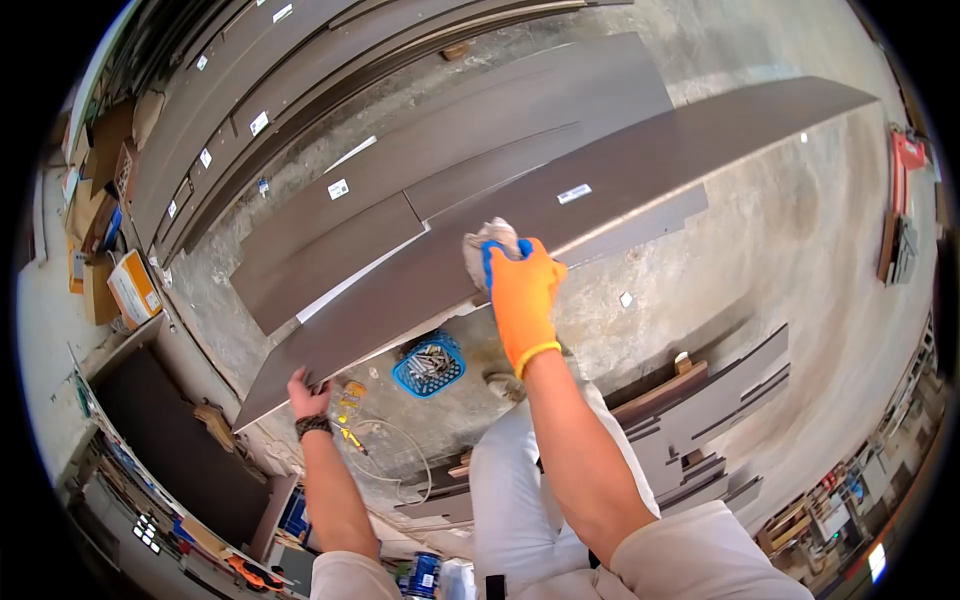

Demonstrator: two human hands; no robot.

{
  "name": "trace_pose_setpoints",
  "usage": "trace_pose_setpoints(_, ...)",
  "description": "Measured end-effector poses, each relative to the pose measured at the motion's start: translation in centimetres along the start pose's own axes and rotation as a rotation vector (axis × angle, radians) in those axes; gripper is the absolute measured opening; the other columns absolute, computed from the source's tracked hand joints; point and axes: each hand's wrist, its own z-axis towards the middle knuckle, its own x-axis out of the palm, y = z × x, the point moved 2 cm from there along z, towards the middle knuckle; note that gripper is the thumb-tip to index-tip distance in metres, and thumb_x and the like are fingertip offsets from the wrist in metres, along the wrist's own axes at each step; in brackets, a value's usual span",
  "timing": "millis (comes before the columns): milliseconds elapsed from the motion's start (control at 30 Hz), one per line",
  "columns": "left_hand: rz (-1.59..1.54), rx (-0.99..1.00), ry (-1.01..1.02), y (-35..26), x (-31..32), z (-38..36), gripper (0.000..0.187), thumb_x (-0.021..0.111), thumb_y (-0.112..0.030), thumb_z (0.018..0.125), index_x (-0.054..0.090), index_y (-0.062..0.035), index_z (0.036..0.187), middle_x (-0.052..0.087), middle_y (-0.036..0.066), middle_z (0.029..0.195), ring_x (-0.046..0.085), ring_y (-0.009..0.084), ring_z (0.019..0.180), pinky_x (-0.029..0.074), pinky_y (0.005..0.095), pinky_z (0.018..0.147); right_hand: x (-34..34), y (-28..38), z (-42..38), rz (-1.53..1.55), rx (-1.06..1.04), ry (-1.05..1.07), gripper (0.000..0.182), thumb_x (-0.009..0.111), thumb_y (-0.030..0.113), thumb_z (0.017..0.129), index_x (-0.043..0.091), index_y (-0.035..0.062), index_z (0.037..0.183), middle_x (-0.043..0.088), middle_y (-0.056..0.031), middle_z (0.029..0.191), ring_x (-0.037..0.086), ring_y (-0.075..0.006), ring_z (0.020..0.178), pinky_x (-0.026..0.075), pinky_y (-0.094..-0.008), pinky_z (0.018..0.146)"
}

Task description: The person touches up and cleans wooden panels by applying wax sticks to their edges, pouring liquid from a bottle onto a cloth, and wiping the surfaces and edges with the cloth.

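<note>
A long dark-brown board (700, 140) with a white label stretches diagonally in front of me, raised above the floor. My right hand (525, 295), in an orange glove with blue fingertips, is closed around a crumpled greyish rag (480, 255). The rag presses on the board's top face near its front edge. Bare apart from a dark wristband, my left hand (309, 395) grips the front edge of the same board near its left end. Some of its fingers are hidden there.
Several more brown panels (340, 225) lie on the concrete floor behind the board. Below its front edge stands a blue basket (430, 365) of small metallic-looking pieces. A yellow tool (350, 432) with a pale hose lies left of it. Narrow offcuts (690, 430) lie at lower right.
</note>
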Motion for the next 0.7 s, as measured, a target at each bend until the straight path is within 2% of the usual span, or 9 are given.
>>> trace_pose_setpoints(133,-0.206,-0.041,0.138,6.8,18.5,-11.9,0.028,0.072,-0.018,0.095,0.063,-0.0061,0.119,0.059,0.011,0.135,0.056,0.0349,0.129,0.057,0.0578,0.111,0.9,3.5,-1.0,0.082,-0.007,0.141,0.051,0.086,0.032,0.091,0.069,0.0033,0.13,0.056,-0.0246,0.133,0.068,-0.0412,0.111,0.058,-0.044,0.097)
trace_pose_setpoints(200,-0.353,-0.186,0.168,8.3,26.3,-15.5,0.039,0.066,-0.009,0.095,0.056,0.0027,0.131,0.058,0.026,0.14,0.057,0.0434,0.133,0.054,0.0647,0.116,0.5,4.1,0.5,0.136,-0.037,0.187,0.049,0.085,0.032,0.092,0.07,0.004,0.129,0.06,-0.0235,0.131,0.07,-0.0404,0.108,0.059,-0.0433,0.095)
trace_pose_setpoints(267,-0.425,-0.26,0.222,9.3,29.7,-14.2,0.047,0.055,-0.008,0.097,0.049,0.0096,0.14,0.053,0.031,0.148,0.054,0.0491,0.139,0.053,0.0677,0.115,0.0,2.0,4.0,0.688,-0.073,0.7,0.045,0.085,0.031,0.092,0.072,0.0071,0.128,0.071,-0.0167,0.121,0.073,-0.031,0.102,0.06,-0.0401,0.091)
trace_pose_setpoints(367,-0.362,-0.149,0.211,7.6,32.2,-15.7,0.049,0.05,-0.009,0.098,0.045,0.0121,0.142,0.052,0.032,0.148,0.055,0.0509,0.138,0.053,0.0687,0.114,-10.9,0.1,9.5,-0.091,-1.241,0.21,0.057,0.084,0.033,0.095,0.063,0.0165,0.146,0.072,-0.0068,0.124,0.069,-0.0211,0.11,0.062,-0.0392,0.088)
trace_pose_setpoints(433,-0.335,-0.125,0.151,7.1,32.5,-15.3,0.05,0.048,-0.009,0.098,0.042,0.013,0.142,0.051,0.033,0.148,0.055,0.053,0.136,0.054,0.0696,0.113,-16.2,-0.3,17.4,0.904,0.035,0.652,0.07,0.079,0.051,0.095,0.057,0.0234,0.155,0.061,-0.0088,0.146,0.065,-0.0342,0.116,0.061,-0.064,0.091)
trace_pose_setpoints(467,-0.323,-0.068,0.101,6.8,33.0,-16.1,0.046,0.049,-0.003,0.096,0.043,0.0134,0.138,0.051,0.033,0.144,0.059,0.0557,0.127,0.064,0.0712,0.098,-18.8,0.4,21.2,0.896,-0.016,0.583,0.069,0.076,0.055,0.096,0.057,0.0255,0.155,0.063,-0.0106,0.143,0.065,-0.0342,0.109,0.058,-0.0701,0.091)
trace_pose_setpoints(533,-0.316,-0.066,0.084,6.1,33.7,-16.2,0.045,0.051,-0.002,0.093,0.044,0.0124,0.135,0.053,0.033,0.14,0.06,0.0556,0.125,0.065,0.0709,0.096,-22.5,4.7,24.9,0.825,-0.06,0.638,0.084,0.09,0.047,0.087,0.052,0.0202,0.157,0.063,-0.0116,0.142,0.065,-0.0321,0.117,0.059,-0.0629,0.098)
trace_pose_setpoints(633,-0.275,-0.048,0.078,5.8,34.1,-16.4,0.045,0.048,-0.006,0.096,0.04,0.0114,0.136,0.051,0.036,0.141,0.058,0.0543,0.13,0.062,0.0691,0.102,-23.9,7.0,35.1,-0.157,-1.024,0.258,0.121,0.105,0.039,0.062,0.041,0.0124,0.161,0.062,-0.01,0.146,0.061,-0.0277,0.13,0.054,-0.0487,0.11)
trace_pose_setpoints(700,-0.273,-0.032,-0.008,6.0,34.1,-17.0,0.041,0.051,-0.005,0.094,0.043,0.0108,0.131,0.055,0.035,0.136,0.062,0.0535,0.123,0.064,0.0704,0.098,-22.2,8.7,37.6,-0.249,-1.068,0.26,0.144,0.112,0.038,0.047,0.033,0.0087,0.164,0.06,-0.0082,0.148,0.058,-0.0253,0.138,0.049,-0.0395,0.118)
